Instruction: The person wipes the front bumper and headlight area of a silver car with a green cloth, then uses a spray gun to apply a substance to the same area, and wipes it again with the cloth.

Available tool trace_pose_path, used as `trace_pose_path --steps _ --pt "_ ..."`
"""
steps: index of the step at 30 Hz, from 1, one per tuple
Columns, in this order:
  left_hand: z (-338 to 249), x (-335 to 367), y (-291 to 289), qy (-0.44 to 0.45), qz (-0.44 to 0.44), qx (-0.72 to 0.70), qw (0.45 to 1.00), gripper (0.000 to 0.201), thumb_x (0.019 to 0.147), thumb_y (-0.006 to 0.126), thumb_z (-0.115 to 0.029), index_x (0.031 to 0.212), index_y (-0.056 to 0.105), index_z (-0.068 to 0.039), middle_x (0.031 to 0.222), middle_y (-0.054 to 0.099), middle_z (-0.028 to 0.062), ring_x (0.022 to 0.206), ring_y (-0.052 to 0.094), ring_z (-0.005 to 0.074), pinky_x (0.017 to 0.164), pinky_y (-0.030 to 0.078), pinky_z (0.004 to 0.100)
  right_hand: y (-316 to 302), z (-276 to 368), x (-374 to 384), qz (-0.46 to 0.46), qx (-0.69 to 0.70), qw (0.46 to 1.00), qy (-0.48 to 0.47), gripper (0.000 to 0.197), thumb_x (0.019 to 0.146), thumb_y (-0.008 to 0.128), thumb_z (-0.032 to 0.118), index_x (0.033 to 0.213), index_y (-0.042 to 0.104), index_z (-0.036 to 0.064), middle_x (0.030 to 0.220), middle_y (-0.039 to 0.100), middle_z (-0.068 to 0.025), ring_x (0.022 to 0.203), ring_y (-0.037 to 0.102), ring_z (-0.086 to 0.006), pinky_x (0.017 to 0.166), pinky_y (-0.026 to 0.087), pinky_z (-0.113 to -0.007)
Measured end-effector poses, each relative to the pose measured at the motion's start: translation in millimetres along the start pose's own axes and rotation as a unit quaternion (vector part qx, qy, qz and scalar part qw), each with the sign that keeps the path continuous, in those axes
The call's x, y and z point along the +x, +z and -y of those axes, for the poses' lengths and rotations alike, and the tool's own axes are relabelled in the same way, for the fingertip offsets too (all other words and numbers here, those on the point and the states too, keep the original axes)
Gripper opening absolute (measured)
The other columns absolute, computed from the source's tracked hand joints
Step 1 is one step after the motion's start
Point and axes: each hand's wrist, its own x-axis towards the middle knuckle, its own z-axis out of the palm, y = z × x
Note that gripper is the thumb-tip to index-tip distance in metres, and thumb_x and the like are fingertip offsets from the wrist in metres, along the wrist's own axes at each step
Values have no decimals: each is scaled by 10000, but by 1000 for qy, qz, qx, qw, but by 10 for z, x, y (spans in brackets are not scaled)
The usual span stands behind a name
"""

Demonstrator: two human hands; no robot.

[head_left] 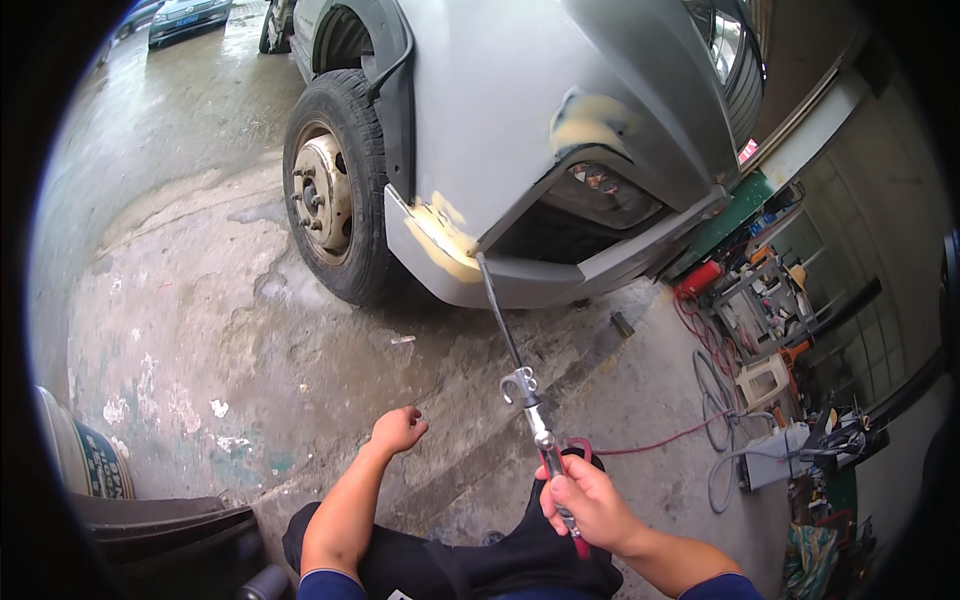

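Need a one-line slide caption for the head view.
Right hand aims a long-nozzle air blow gun at the filler-patched grey car bumper; left hand hangs empty above the concrete floor.

This is a car body repair shop. A grey car [560, 110] stands on a stained, wet concrete floor [200, 330], its bumper [520, 270] patched with yellowish filler [440, 235] and one wheel [335, 190] stripped to the bare hub. Hoses [715, 400], tools and a cluttered cart [765, 305] crowd the right wall.
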Motion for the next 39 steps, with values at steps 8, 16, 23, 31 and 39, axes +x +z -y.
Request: trace_pose_path --steps 8,16,23,31,39 --pt "14 -33 -40 1 -3 0 1000 415 797 610 -365 1061 670 -51 980 703 149 934 665 330 818 524 419 110 -46 177 -2 -12 1000 18 273 1007 456 224 1144 476 -11 755 575 -78 549 515 -117 526 430 -247" --pt "-51 -43 -73 1 7 6 1000 420 799 614 -365 1074 671 -54 989 703 147 941 665 324 823 524 411 212 29 527 12 8 1000 4 279 1012 447 246 1117 482 -11 735 571 -71 521 500 -114 500 418 -242" --pt "-36 -32 -70 0 10 -1 1000 420 798 620 -367 1074 672 -55 984 703 146 935 666 323 819 525 412 302 159 851 29 -10 1000 2 280 1013 454 264 1110 488 4 731 572 -65 510 497 -104 479 405 -233" --pt "-25 -14 -40 5 4 -9 1000 419 803 620 -369 1078 669 -58 985 703 146 933 664 329 818 524 421 428 245 1129 35 -38 999 -11 293 1004 478 281 1090 497 2 723 565 -53 499 494 -96 466 399 -225" --pt "-45 -6 -32 8 0 -8 1000 421 804 619 -379 1075 671 -61 992 703 139 929 666 323 814 526 418 467 279 1350 32 -46 998 -19 289 999 489 282 1073 501 2 712 560 -50 493 490 -94 459 393 -219"
